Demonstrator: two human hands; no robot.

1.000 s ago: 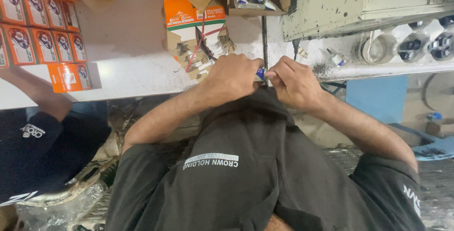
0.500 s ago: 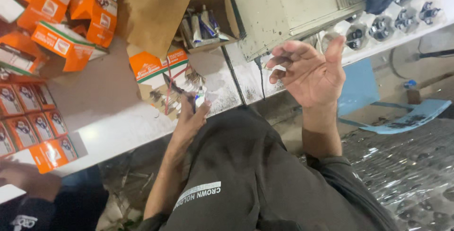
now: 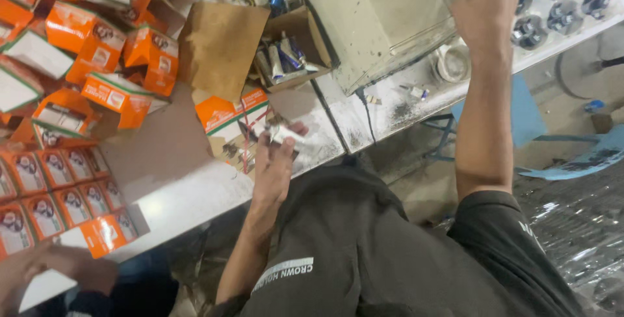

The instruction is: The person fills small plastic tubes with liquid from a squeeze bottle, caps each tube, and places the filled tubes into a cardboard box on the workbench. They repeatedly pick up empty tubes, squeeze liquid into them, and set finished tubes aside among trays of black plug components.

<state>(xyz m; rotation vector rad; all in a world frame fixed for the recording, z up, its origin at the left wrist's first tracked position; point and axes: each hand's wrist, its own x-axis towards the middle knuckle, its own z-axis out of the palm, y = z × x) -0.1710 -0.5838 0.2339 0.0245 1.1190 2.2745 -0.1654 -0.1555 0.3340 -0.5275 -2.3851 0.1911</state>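
Observation:
My left hand (image 3: pixel 273 164) reaches over the bench edge to an open orange carton (image 3: pixel 227 119) of small parts, its fingers pinched on a small silvery piece (image 3: pixel 284 136). My right hand (image 3: pixel 489 6) is raised far out to the right, by the grey metal box (image 3: pixel 377 25) and the row of round dark parts (image 3: pixel 539 28). Its fingertips curl at the frame's top edge near something dark, and I cannot make out whether it is held. My black shirt (image 3: pixel 364 252) fills the foreground.
Orange cartons (image 3: pixel 104 50) lie piled at the top left, with a tray of packed ones (image 3: pixel 58 190) below. A brown box of tubes (image 3: pixel 286 57) stands behind the white bench (image 3: pixel 188 190). Another person's hand (image 3: pixel 52 271) shows at the bottom left. A blue stool (image 3: pixel 526 115) stands on the right.
My hands have parted. The left went down to the open orange carton; the right rose and stretched out toward the round parts by the grey box.

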